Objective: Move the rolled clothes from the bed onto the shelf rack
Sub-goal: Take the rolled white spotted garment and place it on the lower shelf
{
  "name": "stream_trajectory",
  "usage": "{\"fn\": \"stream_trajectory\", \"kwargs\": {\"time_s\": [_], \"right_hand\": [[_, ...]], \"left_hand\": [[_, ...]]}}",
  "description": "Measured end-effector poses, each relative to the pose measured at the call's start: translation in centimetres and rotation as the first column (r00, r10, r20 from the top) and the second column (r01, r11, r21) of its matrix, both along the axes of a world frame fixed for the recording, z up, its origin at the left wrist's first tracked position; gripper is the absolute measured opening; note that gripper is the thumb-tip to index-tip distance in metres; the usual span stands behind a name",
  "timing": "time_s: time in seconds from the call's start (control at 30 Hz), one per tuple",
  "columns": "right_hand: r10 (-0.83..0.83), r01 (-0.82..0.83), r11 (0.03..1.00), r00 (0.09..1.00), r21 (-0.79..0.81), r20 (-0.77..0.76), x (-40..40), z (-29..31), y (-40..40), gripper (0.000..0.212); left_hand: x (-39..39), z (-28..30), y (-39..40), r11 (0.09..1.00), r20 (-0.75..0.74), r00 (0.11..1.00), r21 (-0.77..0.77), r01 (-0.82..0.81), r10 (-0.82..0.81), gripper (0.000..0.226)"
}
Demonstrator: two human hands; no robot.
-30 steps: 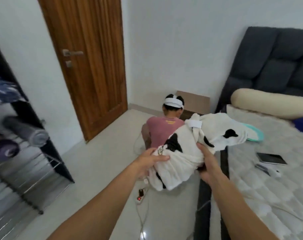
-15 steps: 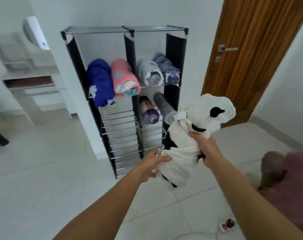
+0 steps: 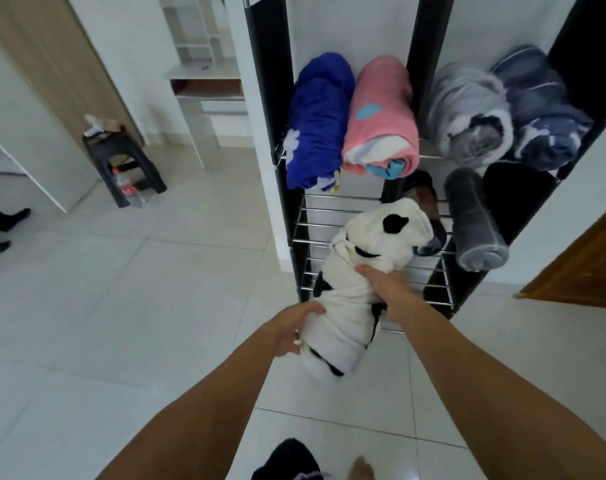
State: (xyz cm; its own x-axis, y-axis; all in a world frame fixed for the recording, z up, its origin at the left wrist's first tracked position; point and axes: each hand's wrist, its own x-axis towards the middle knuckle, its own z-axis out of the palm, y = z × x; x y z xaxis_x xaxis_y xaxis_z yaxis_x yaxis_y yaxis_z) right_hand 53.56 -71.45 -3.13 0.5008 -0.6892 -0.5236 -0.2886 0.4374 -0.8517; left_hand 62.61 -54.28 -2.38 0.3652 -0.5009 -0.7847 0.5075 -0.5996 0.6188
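Observation:
I hold a white rolled garment with black patches in both hands, its far end over the wire bars of the shelf rack on the lower left shelf. My left hand grips its near end from the left. My right hand clasps its middle from above. On the upper shelf lie a blue roll, a pink roll, a light grey roll and a grey-blue roll. A dark grey roll lies on the lower right shelf, with a dark roll partly hidden behind the white garment.
A dark plastic stool with a bottle under it stands at the left on the pale tiled floor. A white desk is behind it. A wooden door is at the right. Someone's dark shoes show at the left edge.
I turned from the bed to the rack and stepped close to it. The white garment, still in both hands, went from in front of the rack to over its lower left shelf.

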Motion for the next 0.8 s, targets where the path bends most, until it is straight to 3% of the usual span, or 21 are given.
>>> {"fn": "stream_trajectory", "kwargs": {"time_s": [0.07,0.2,0.3,0.43,0.57,0.7,0.8], "right_hand": [[0.046,-0.046,0.999,0.998,0.000,-0.034,1.9,-1.2,-1.6,0.089],[0.134,-0.139,0.990,0.984,-0.032,-0.115,6.1,-2.4,-4.6,0.077],[0.124,-0.129,0.991,0.984,-0.032,-0.128,8.1,-3.4,-6.9,0.086],[0.054,-0.063,0.997,0.983,-0.042,-0.177,10.7,-4.1,-10.2,0.078],[0.012,-0.029,0.996,0.979,-0.079,-0.205,13.9,-4.9,-13.5,0.089],[-0.019,-0.041,0.973,0.966,-0.225,-0.259,17.5,-5.7,-16.4,0.076],[0.013,-0.091,0.966,0.952,-0.242,-0.307,19.0,-5.7,-18.3,0.070]], "left_hand": [[1.0,-1.3,-0.8,0.998,-0.024,0.998,0.013,-0.056,0.056,0.050],[3.3,-2.7,-3.4,0.990,-0.070,0.988,0.017,-0.138,0.139,0.043],[5.2,-4.0,-5.7,0.989,-0.093,0.984,0.025,-0.148,0.150,0.037],[7.8,-5.0,-9.6,0.992,-0.121,0.985,0.026,-0.125,0.127,0.038],[11.0,-5.8,-13.8,0.994,-0.123,0.986,0.000,-0.111,0.110,0.036],[14.2,-7.1,-17.5,0.990,-0.109,0.986,-0.050,-0.129,0.123,0.018],[16.0,-8.1,-20.0,0.985,-0.096,0.987,-0.104,-0.137,0.127,0.017]]}}
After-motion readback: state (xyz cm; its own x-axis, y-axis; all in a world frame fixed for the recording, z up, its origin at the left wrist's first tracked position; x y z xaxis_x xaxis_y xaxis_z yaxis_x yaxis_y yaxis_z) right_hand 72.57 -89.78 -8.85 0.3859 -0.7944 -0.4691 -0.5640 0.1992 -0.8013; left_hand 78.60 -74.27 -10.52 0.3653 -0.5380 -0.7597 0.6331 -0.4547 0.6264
